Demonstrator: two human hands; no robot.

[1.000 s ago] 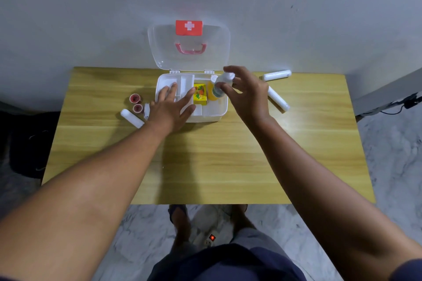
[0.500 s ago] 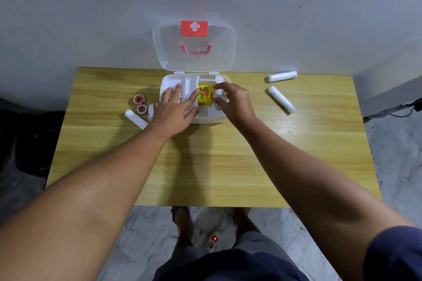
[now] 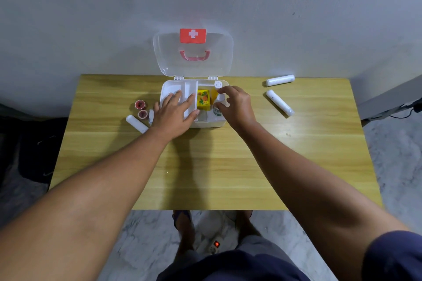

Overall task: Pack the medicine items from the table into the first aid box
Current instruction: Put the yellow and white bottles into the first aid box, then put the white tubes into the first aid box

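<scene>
Since a second ago your right hand (image 3: 236, 106) has come down from above the box rim, where it held a small white bottle (image 3: 218, 108) aloft, and the bottle now sits low in the right compartment of the first aid box (image 3: 212, 123). Your thumb and forefinger curl around the bottle's upper part, the other fingers arched loosely above it; whether they still pinch it or have just let go you cannot tell from this view. The wrist is bent down and the forearm runs in from the lower right.

Your left hand (image 3: 174, 110) has hardly moved: it lies flat, fingers spread and holding nothing, palm down on the white divided tray at the box's left side, the thumb reaching toward the yellow carton (image 3: 203, 102) in the middle compartment. A white round cap (image 3: 218, 84) shows at the far right corner of the box. The clear lid (image 3: 194, 52) stands upright against the wall.

On the wooden table (image 3: 205, 166), two white rolls (image 3: 280, 80) (image 3: 280, 102) lie well apart from the box on your right. On your left, just beside the box, are two small red-rimmed tape rolls (image 3: 140, 104) (image 3: 142, 114), another white roll (image 3: 136, 123) and a small white item (image 3: 151, 117) by your wrist.
</scene>
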